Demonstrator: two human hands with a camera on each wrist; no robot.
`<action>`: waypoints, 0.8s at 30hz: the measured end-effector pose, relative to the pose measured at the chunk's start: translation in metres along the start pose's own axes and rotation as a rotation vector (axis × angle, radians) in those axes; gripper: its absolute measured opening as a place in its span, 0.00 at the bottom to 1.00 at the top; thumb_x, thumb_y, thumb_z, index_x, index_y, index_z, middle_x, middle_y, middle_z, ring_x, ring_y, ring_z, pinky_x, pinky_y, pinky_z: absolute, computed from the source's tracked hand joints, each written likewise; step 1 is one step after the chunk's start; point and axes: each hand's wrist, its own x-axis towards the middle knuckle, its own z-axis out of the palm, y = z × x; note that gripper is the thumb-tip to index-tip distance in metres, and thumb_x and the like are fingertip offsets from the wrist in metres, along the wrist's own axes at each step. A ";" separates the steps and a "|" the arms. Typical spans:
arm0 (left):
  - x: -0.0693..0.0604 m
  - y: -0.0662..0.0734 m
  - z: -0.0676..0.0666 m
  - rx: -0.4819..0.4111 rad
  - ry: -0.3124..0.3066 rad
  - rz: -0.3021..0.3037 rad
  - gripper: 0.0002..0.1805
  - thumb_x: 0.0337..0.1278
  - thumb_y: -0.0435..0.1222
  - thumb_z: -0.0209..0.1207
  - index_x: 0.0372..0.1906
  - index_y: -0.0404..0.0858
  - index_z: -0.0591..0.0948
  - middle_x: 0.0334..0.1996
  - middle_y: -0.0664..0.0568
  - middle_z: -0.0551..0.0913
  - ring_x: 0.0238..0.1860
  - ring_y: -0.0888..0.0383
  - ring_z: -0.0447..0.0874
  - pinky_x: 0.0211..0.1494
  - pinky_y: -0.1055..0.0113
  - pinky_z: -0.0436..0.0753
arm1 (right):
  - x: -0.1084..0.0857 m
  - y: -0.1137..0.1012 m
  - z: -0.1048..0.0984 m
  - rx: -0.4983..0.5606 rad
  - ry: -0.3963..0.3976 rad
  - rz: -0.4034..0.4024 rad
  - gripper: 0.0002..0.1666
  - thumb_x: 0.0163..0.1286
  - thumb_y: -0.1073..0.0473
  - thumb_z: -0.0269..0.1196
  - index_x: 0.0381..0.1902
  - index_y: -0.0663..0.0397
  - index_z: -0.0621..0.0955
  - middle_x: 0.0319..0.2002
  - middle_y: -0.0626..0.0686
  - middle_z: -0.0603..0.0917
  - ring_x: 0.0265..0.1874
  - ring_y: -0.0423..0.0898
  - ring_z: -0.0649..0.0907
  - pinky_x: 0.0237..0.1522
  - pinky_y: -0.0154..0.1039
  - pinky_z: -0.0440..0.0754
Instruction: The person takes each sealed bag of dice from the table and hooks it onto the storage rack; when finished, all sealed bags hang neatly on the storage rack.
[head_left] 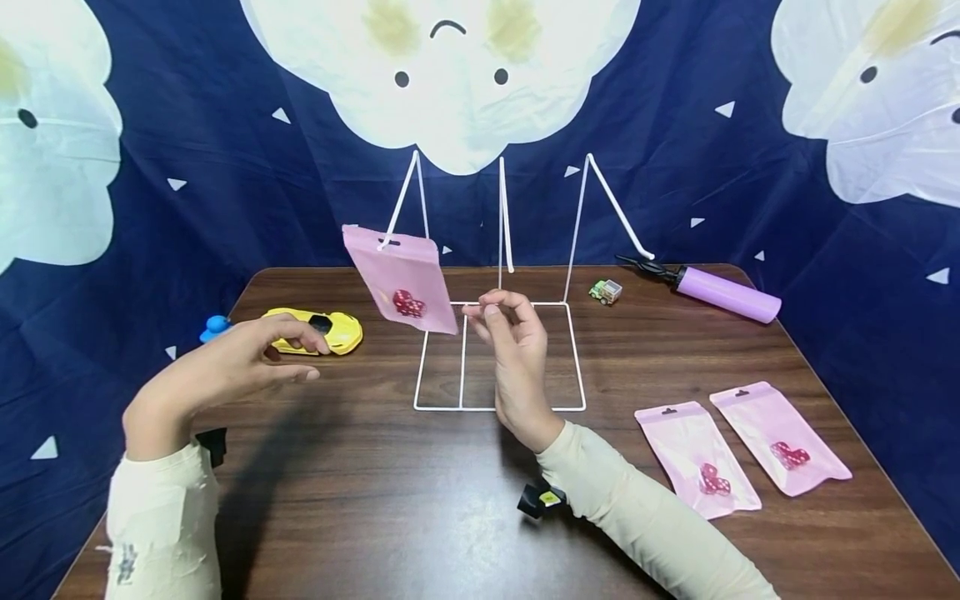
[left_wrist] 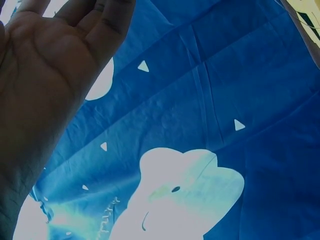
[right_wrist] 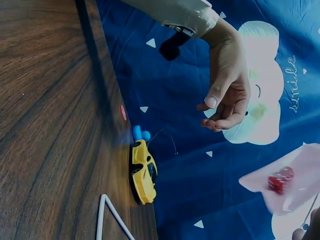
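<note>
A pink pouch (head_left: 405, 275) with red dice showing inside hangs by its top slot from the left hook of a white wire rack (head_left: 462, 358), tilted to one side. My right hand (head_left: 521, 358) is just right of the pouch's lower edge, fingers loosely bent and apparently apart from it. That pouch (right_wrist: 280, 182) also shows in the right wrist view, with only a bit of the right hand at the corner. In front of a yellow toy car (head_left: 341, 332), my left hand (head_left: 240, 354) hovers with relaxed fingers and nothing in its grasp.
Two more pink pouches with dice, one (head_left: 697, 458) beside the other (head_left: 780, 437), lie at the right. A purple hand pump (head_left: 727, 293) and a small toy truck (head_left: 605, 291) are behind them. A blue toy duck (head_left: 216, 327) sits at the far left.
</note>
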 end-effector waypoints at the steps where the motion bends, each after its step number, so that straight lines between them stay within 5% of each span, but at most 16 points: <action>1: 0.000 0.000 0.000 0.001 0.000 -0.004 0.16 0.67 0.40 0.74 0.56 0.44 0.87 0.55 0.51 0.86 0.54 0.50 0.78 0.54 0.66 0.81 | 0.001 0.001 0.000 0.004 -0.005 -0.001 0.09 0.79 0.70 0.57 0.45 0.54 0.82 0.47 0.54 0.82 0.46 0.46 0.90 0.59 0.45 0.86; 12: 0.006 0.004 -0.001 0.023 0.009 0.024 0.16 0.67 0.39 0.75 0.56 0.42 0.87 0.54 0.52 0.86 0.55 0.50 0.80 0.57 0.63 0.82 | 0.003 -0.001 -0.003 -0.032 -0.017 -0.029 0.15 0.80 0.71 0.56 0.60 0.70 0.81 0.48 0.55 0.82 0.45 0.46 0.90 0.61 0.49 0.86; 24: 0.013 0.000 0.005 0.027 -0.005 0.080 0.15 0.64 0.37 0.76 0.54 0.41 0.88 0.51 0.54 0.87 0.52 0.53 0.81 0.57 0.65 0.81 | 0.004 -0.001 -0.005 -0.022 -0.025 -0.046 0.12 0.80 0.72 0.57 0.56 0.61 0.82 0.49 0.56 0.81 0.45 0.48 0.89 0.61 0.48 0.86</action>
